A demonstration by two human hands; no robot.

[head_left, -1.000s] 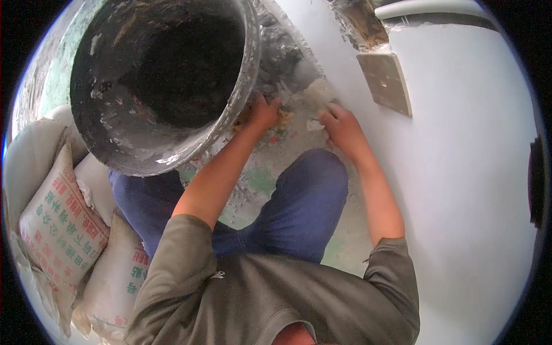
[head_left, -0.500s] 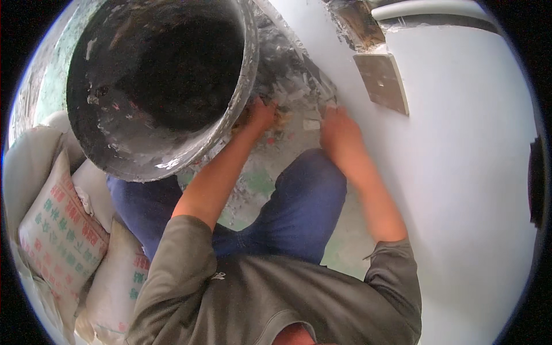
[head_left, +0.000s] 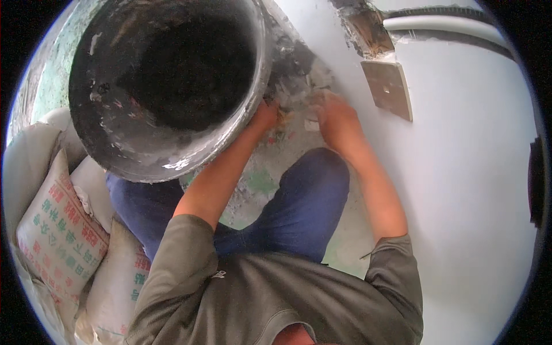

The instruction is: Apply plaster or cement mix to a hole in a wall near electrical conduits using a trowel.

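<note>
The left hand (head_left: pixel 265 115) is low among the rubble (head_left: pixel 292 95) at the upper centre of the frame, just beside the rim of a large dark bucket (head_left: pixel 118 135), with its fingers partly hidden, so I cannot tell whether they grip anything; the right hand (head_left: pixel 338 118), apart from the left and farther right, is curled and blurred at the rubble's right edge, and whether it clamps something cannot be told; a small pale chip (head_left: pixel 311 125) lies between the hands, nearer the right one; the bucket, tilted with its mouth facing the view, fills the upper left and overlaps one blue-trousered knee; printed sacks (head_left: pixel 63 230) are piled at the lower left; a white wall (head_left: pixel 460 190) takes up the right side, bearing a brownish square plate (head_left: pixel 388 91) at the upper right, below a pale pipe (head_left: pixel 440 23).
</note>
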